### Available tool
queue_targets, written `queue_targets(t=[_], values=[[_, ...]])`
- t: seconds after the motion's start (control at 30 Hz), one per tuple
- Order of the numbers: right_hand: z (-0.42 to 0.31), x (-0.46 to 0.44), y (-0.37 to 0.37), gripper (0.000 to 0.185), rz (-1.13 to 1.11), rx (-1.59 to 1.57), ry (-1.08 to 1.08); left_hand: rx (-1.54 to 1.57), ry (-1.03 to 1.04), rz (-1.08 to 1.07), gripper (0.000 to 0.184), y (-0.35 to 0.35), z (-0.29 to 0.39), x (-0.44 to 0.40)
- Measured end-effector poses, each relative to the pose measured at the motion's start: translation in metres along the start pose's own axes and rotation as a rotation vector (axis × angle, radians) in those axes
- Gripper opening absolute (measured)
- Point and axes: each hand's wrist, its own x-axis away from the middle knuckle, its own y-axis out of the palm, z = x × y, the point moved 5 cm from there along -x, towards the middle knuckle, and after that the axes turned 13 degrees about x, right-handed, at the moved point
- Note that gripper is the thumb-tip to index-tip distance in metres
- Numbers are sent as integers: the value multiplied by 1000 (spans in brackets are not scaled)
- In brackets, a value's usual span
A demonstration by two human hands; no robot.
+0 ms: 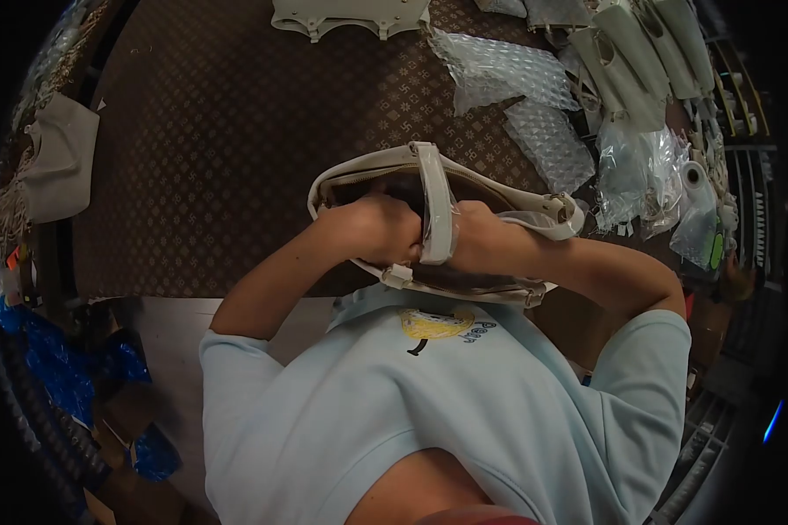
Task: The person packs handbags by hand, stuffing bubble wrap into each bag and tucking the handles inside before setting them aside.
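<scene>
A cream handbag (490,191) stands open at the table's near edge, against the light blue shirt. My left hand (381,229) reaches into its opening from the left, with its fingers hidden inside the bag. From the right my right hand (477,236) is also in the opening, its fingers out of sight behind the strap. The bag's strap (438,206), with clear film on it, arches between the two hands. A zipper edge runs along the far rim. What either hand touches inside cannot be made out.
The brown patterned table (236,157) extends ahead. Another cream bag (350,16) lies at the far edge, and a cream piece (59,159) at the left. Bubble wrap (503,72), clear plastic bags (626,171) and more cream bags (626,70) crowd the right side.
</scene>
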Motion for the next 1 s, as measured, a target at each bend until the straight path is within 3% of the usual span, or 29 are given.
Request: queue_targets(t=[0.03, 0.1, 0.2, 0.27, 0.3, 0.37, 0.47, 0.6, 0.67, 0.73, 0.8, 0.87, 1.0], values=[[3, -4, 17, 14, -3, 1, 4, 10, -4, 1, 36, 2, -2, -3], [12, -17, 53, 19, -319, -326, 155, 18, -1, -2, 38, 2, -4, -2], [13, -25, 57, 20, -322, -357, 226, 97, -20, 15, 35, -14, 12, 8], [14, -30, 58, 20, -317, -397, 289, 1, -214, -149, 47, -18, 19, 15], [13, -32, 58, 20, -312, -414, 314, -1, -211, -151, 47, -17, 18, 17], [12, -35, 58, 20, -293, -457, 358, 160, -164, -75, 58, -18, 14, 28], [8, -39, 59, 21, -282, -511, 416, 238, -120, 31, 55, -13, 4, 30], [11, -41, 60, 22, -259, -597, 547, 120, -107, 12, 48, -13, 4, 19], [13, -41, 60, 22, -245, -643, 621, 80, -149, 189, 41, -21, -2, 19], [15, -36, 51, 22, -242, -654, 650, 14, -84, 237, 39, -20, -6, 21], [8, -21, 18, 26, -601, -305, 342, -165, -53, 227, 40, -16, -8, 22], [9, 2, -14, 28, -698, -184, 432, -176, -72, 197, 40, -16, -5, 23], [23, 26, -9, 32, -847, -213, 554, -200, -178, 167, 42, -18, -4, 17]])
